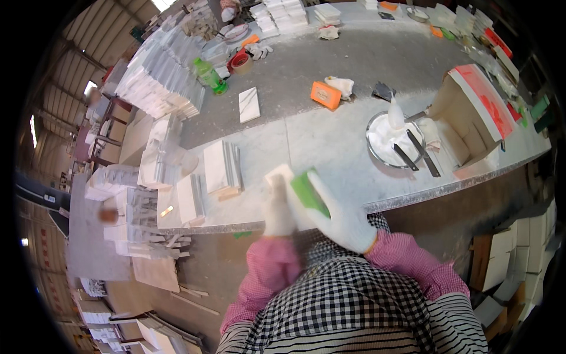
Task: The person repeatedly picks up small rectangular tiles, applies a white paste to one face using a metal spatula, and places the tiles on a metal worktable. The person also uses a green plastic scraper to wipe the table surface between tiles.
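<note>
My right hand (348, 224), in a white knit glove, grips a green scouring pad (309, 192) just over the worktable's front edge. Beside it on the left is my gloved left hand (278, 213), smeared by motion. It holds a small white tile (282, 172) whose far end shows past the fingers; the pad is close against the tile's right side. To the left, a stack of marbled white tiles (223, 169) stands on the stone tabletop (321, 138), with another group of tiles (190, 199) near the front edge.
A metal bowl (377, 154) of white paste holds a squeeze bottle (395, 115), with two dark-handled tools (423, 154) across its rim. Right of it stands an open cardboard box (471, 115). Farther back are an orange box (326, 95), a single tile (249, 104) and a green bottle (210, 76).
</note>
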